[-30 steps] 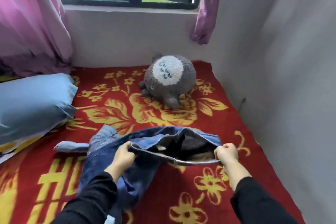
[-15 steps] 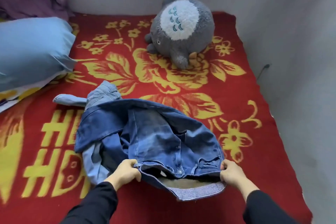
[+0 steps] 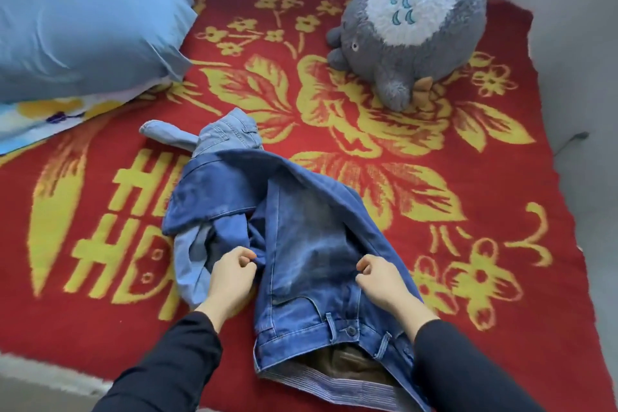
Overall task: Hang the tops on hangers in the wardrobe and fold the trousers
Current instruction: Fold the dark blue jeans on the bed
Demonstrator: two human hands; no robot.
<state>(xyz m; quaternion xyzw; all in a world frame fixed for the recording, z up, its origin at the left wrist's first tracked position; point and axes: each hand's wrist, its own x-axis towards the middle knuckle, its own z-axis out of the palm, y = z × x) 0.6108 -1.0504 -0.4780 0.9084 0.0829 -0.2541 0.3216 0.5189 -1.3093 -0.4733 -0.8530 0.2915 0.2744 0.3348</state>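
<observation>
A pair of blue jeans [image 3: 311, 237] lies bunched on the red and yellow blanket [image 3: 434, 150], waistband toward me with its button showing. A lighter denim garment [image 3: 227, 135] lies partly under the jeans at their far left end. My left hand [image 3: 230, 274] pinches a fold of the jeans' fabric on the left side of the seat. My right hand [image 3: 381, 278] has its fingers curled into the cloth on the right side. Both hands lie well above the waistband.
A blue pillow [image 3: 83, 30] lies at the far left, over a patterned sheet [image 3: 43, 117]. A grey plush toy [image 3: 411, 27] sits at the far right by the white wall [image 3: 575, 77]. The bed's near edge [image 3: 50, 375] runs along the lower left.
The jeans have come down from the air onto the blanket and been drawn toward me. Both hands have left the waistband and now grip the fabric further up the legs.
</observation>
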